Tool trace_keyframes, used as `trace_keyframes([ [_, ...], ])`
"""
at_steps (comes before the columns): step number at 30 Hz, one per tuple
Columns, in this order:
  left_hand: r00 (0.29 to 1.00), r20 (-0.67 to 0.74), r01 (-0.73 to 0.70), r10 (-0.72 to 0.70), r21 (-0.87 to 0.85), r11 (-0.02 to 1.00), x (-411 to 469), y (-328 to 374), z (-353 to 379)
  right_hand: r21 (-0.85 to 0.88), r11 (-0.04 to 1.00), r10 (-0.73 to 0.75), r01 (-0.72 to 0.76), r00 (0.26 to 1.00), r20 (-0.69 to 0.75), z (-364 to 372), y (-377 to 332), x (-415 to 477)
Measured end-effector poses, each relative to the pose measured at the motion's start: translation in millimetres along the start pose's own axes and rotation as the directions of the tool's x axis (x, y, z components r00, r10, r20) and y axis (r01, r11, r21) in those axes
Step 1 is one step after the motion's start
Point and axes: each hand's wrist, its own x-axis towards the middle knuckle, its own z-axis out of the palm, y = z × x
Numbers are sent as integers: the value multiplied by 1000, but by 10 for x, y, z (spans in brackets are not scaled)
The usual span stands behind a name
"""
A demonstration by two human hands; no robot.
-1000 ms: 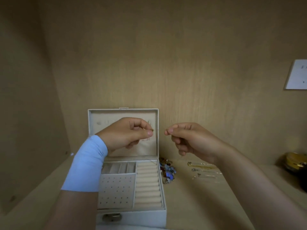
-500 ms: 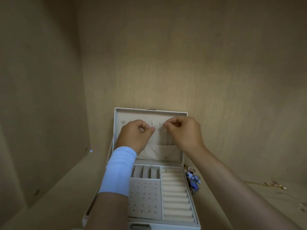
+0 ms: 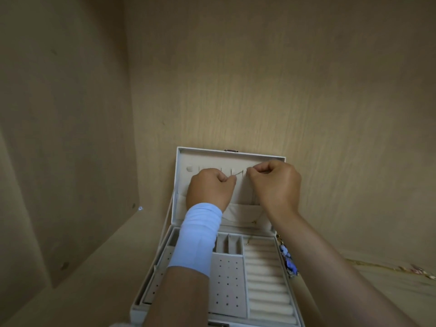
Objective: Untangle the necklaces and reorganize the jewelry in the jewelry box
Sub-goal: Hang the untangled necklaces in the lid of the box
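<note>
Left hand (image 3: 210,187) and right hand (image 3: 274,185) each pinched the thin necklace (image 3: 241,173), held taut between them at the hooks (image 3: 221,170) in the jewelry box (image 3: 259,156) lid. Risk, I judged: slack or a tug could drop it, re-tangling.

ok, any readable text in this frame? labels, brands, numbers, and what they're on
No readable text anywhere in the head view.
Jewelry box: no brand or label on the lid lining or the trays.
Clasp: plain metal, no marking visible.
Earring panel: punched holes only, no numbers.
Blue wrist wrap: plain.
Thin chain, pinched by left hand and right hand: no tag visible.
Beaded jewelry beside the box: too blurred to tell.
</note>
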Motion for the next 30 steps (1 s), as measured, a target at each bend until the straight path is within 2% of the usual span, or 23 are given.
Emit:
trace_keyframes([
  [3,993,118,17,-18,9,1000,13,-28,-31,-54,998,-10,15,996,87,-39,58,-46],
  [6,954,300,20,-14,-17,1000,30,-57,-123,-44,999,15,-3,963,269,-97,107,-93],
  [10,824,567,54,-3,-74,996,51,-66,-259,157,951,148,-265,841,521,-180,105,-218],
  [14,754,656,123,-4,-136,983,11,1,-409,195,902,173,-385,736,654,-205,98,-268],
  [16,705,709,144,-8,-132,981,-21,43,-458,258,861,137,-438,689,712,-205,114,-283],
  [19,640,766,156,-60,-54,986,-56,73,-503,303,861,79,-408,696,713,-204,157,-295],
  [21,648,755,148,-102,7,989,-57,71,-530,299,875,80,-380,724,685,-217,164,-289],
  [25,753,653,56,-78,54,997,-60,71,-466,260,938,27,-228,797,603,-280,151,-219],
  [27,773,634,30,-26,4,1000,-89,110,-374,272,942,8,-197,824,567,-308,158,-176],
  [30,777,630,107,-13,-111,988,-158,160,-247,311,935,-28,-170,838,545,-338,181,-137],
])
